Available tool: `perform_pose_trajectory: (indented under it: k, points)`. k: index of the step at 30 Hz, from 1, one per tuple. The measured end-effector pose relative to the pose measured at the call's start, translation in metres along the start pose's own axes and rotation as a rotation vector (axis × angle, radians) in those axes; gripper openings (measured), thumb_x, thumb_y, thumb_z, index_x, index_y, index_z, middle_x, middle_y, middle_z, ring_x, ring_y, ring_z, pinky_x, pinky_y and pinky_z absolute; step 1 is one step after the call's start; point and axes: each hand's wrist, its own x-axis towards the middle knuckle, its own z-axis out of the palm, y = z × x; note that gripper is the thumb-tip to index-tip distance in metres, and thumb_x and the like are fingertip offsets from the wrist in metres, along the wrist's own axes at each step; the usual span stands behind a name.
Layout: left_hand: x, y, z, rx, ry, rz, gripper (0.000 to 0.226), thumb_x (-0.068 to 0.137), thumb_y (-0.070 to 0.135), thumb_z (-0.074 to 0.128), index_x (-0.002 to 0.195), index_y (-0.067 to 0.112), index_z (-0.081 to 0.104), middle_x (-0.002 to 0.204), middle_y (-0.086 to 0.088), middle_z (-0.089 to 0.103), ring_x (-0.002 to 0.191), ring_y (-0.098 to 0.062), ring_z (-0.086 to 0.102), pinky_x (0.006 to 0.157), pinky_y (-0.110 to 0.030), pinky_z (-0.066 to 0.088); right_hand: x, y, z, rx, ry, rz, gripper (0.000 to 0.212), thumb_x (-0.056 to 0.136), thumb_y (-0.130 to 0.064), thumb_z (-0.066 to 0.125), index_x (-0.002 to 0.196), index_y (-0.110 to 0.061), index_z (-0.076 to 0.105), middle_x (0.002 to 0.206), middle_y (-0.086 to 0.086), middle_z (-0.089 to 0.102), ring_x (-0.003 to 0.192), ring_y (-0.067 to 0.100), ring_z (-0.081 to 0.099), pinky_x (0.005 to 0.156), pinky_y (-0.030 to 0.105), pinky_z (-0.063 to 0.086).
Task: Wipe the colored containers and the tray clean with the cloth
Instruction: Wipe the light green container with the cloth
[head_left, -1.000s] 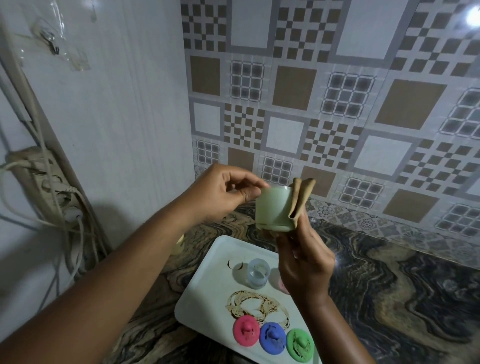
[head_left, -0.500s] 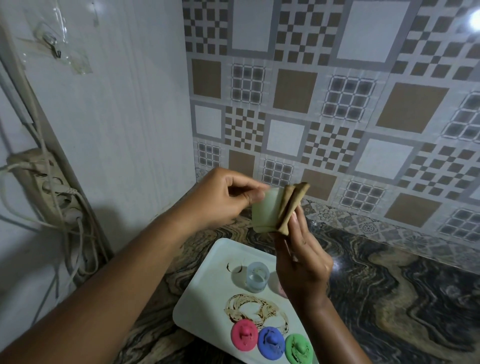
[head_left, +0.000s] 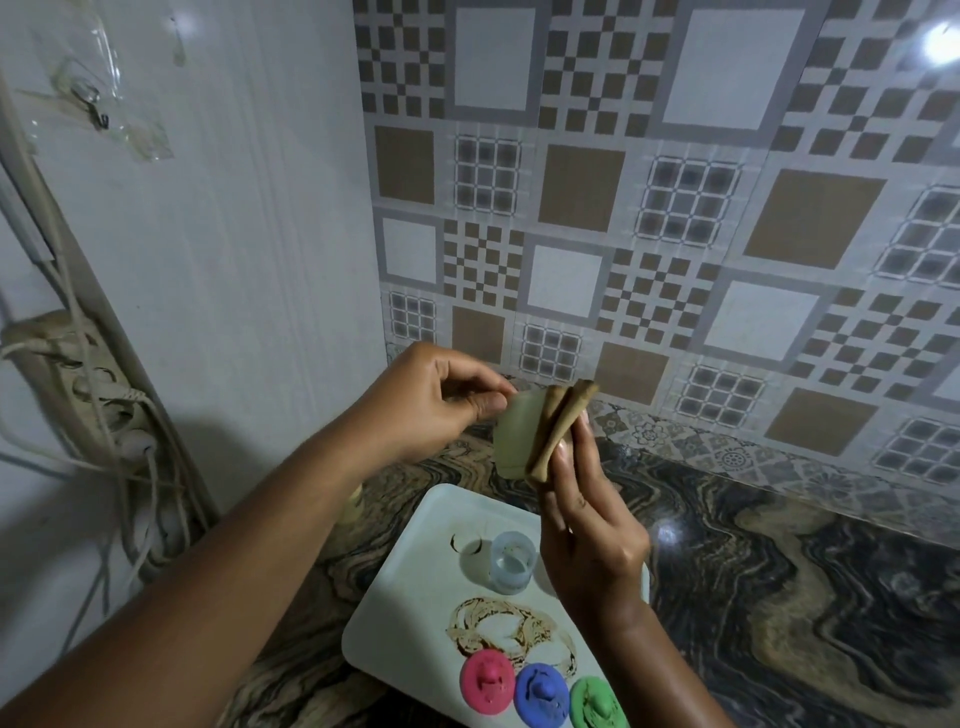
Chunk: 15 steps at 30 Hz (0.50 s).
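Two hands share one grip: your left hand pinches the pale green container, your right hand clamps the folded brown cloth against its opposite side; the stained tray lies below your grip.

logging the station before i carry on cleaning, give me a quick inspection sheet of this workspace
surface: dark marbled countertop; white tray on it, brown smear on the tray
job's things: pale green container held up, brown cloth against it; bluish container, pink lid, blue lid, green lid on the tray
clutter: pale object beside the tray, mostly hidden by the left arm
grippers: left hand pinches the pale green container; right hand holds the brown cloth
cables: power strip with tangled cords, left wall
surroundings: patterned tiles; clear hook on the wall
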Motion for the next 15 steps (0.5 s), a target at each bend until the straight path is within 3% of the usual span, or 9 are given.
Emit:
perform_pose_trajectory:
  k: [5, 9, 11, 15]
  points:
    - [0.0, 0.003, 0.01, -0.024, 0.069, 0.045, 0.013, 0.087, 0.017, 0.073, 0.094, 0.027, 0.078, 0.088, 0.011, 0.076, 0.084, -0.001, 0.071, 0.08, -0.029, 0.061, -0.002, -0.005, 0.004, -0.025, -0.037, -0.003, 0.049, 0.091, 0.01, 0.064, 0.136, -0.004, 0.052, 0.141, 0.036, 0.049, 0.133, 0.035, 0.057, 0.1, 0.03, 0.056]
    - [-0.001, 0.003, 0.006, -0.071, 0.036, 0.079, 0.019, 0.088, 0.02, 0.071, 0.104, 0.028, 0.077, 0.1, 0.015, 0.076, 0.097, 0.004, 0.068, 0.086, -0.021, 0.057, 0.003, -0.001, -0.001, 0.02, -0.007, -0.005, 0.03, 0.103, -0.004, 0.051, 0.133, 0.003, 0.052, 0.14, 0.037, 0.047, 0.134, 0.038, 0.054, 0.104, 0.033, 0.053]
    - [0.001, -0.003, 0.001, -0.11, 0.006, 0.067, 0.022, 0.088, 0.014, 0.07, 0.106, 0.027, 0.076, 0.103, 0.014, 0.075, 0.102, 0.002, 0.068, 0.089, -0.021, 0.055, 0.005, 0.002, -0.002, 0.026, 0.019, 0.009, 0.035, 0.1, -0.004, 0.055, 0.134, 0.003, 0.051, 0.14, 0.036, 0.049, 0.134, 0.035, 0.055, 0.105, 0.032, 0.053]
    - [0.004, -0.01, 0.002, -0.165, -0.039, 0.034, 0.02, 0.085, 0.008, 0.071, 0.097, 0.023, 0.075, 0.095, 0.003, 0.077, 0.092, -0.008, 0.072, 0.082, -0.022, 0.056, 0.007, 0.002, -0.002, 0.032, 0.019, 0.011, 0.045, 0.09, 0.005, 0.063, 0.133, 0.003, 0.051, 0.138, 0.036, 0.05, 0.134, 0.032, 0.055, 0.105, 0.028, 0.051]
